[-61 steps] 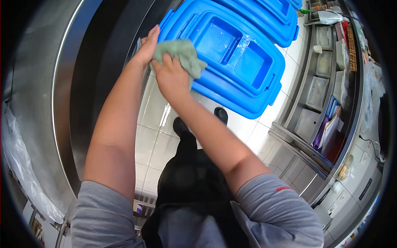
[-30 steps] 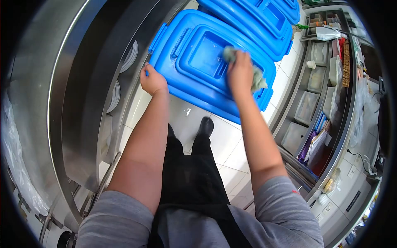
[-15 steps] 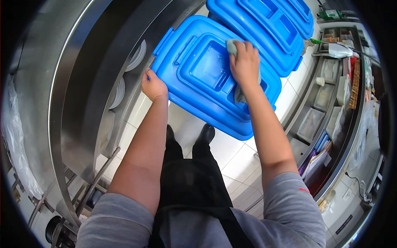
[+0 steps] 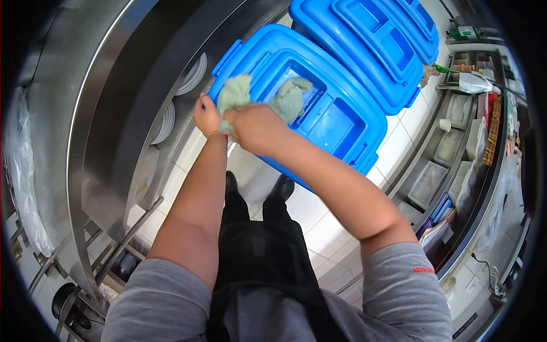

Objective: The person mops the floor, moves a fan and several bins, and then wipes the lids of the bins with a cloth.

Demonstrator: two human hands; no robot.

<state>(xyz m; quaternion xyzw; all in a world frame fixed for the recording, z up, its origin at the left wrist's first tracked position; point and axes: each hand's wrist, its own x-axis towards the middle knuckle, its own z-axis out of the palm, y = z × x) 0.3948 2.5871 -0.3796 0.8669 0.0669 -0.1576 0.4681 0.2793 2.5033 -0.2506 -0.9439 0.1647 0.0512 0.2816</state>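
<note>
A blue plastic lid [image 4: 347, 122] with recessed panels lies in front of me, wet in its square recess. My right hand [image 4: 253, 126] is closed on a pale green cloth [image 4: 235, 94], pressing it along the lid's near left edge. Part of the cloth spreads over the square recess. My left hand [image 4: 207, 115] grips the lid's left corner, right beside the right hand, its fingers curled at the rim.
More blue lids [image 4: 393, 51] stand behind. To the left, a steel counter [image 4: 108, 188] has stacked white plates [image 4: 165, 122] on its shelf. Along the right runs a counter holding plastic containers [image 4: 427, 182]. White tiles [image 4: 319, 228] cover the floor.
My right hand has swept the cloth from the lid's right side across to its left edge, next to my left hand. The left hand stays at the corner.
</note>
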